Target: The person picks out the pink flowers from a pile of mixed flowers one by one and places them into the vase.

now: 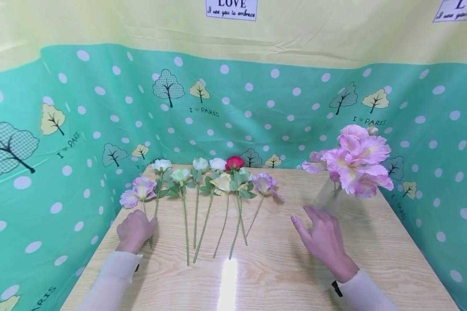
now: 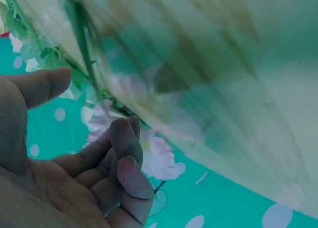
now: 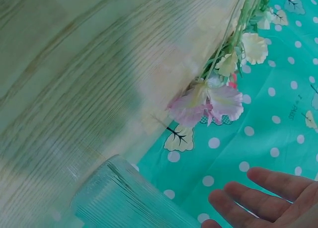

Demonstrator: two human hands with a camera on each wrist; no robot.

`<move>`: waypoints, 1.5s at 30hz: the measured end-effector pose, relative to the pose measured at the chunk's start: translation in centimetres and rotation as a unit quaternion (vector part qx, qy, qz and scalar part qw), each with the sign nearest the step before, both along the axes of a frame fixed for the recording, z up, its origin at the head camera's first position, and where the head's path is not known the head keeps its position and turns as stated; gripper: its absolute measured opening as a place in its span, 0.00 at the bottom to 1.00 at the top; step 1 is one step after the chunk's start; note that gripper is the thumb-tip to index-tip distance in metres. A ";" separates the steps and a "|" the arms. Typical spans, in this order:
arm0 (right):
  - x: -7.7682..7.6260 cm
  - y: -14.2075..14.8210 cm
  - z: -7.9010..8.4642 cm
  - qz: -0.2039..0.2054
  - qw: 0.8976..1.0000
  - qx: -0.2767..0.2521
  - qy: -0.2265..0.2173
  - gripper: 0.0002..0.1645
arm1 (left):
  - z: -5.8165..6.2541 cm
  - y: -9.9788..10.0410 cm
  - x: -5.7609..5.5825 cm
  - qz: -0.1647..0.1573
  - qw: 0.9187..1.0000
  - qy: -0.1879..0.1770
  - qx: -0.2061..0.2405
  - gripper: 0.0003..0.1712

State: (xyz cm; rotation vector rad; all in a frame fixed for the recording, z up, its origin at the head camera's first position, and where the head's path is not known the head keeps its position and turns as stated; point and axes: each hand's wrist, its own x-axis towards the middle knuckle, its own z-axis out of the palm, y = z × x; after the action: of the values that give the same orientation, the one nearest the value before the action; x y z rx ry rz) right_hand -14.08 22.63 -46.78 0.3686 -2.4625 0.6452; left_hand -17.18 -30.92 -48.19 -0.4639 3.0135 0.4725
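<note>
My left hand (image 1: 135, 228) is at the left side of the table, over the stem of a pink-purple flower (image 1: 143, 188). In the left wrist view its thumb stands apart from loosely bent fingers (image 2: 130, 181), and a green stem (image 2: 82, 34) runs down close to the fingertips. Nothing is gripped there. My right hand (image 1: 324, 235) hovers with spread fingers just in front of a clear ribbed glass vase (image 3: 124, 193). Large pink flowers (image 1: 359, 160) stand in that vase, leaning to the right.
Several long-stemmed flowers lie in a row across the wooden table (image 1: 272, 272), among them a red rose (image 1: 234, 163), a white rose (image 1: 161, 165) and a purple flower (image 1: 263, 183). A green dotted cloth (image 1: 233, 121) hangs behind and along both sides.
</note>
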 end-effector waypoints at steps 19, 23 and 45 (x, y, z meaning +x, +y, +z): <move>-0.1 0.1 -0.2 -0.004 1.000 -0.001 0.006 0.32 | -0.8 -0.8 -0.4 -0.012 1.000 -0.024 0.014 0.19; -0.1 0.1 -0.3 -0.003 1.000 0.000 0.013 0.31 | -0.6 -1.0 -0.3 -0.007 0.999 -0.034 0.026 0.21; 0.0 0.3 -0.6 0.001 1.000 -0.001 0.020 0.31 | 0.0 -1.8 0.1 -0.004 0.998 0.033 0.057 0.21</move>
State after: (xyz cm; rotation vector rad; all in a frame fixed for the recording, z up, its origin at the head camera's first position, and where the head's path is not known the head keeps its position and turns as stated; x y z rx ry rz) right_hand -14.10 22.90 -47.43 0.3798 -2.4242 0.6345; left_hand -17.11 -32.67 -48.24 -0.4352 3.0279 0.6681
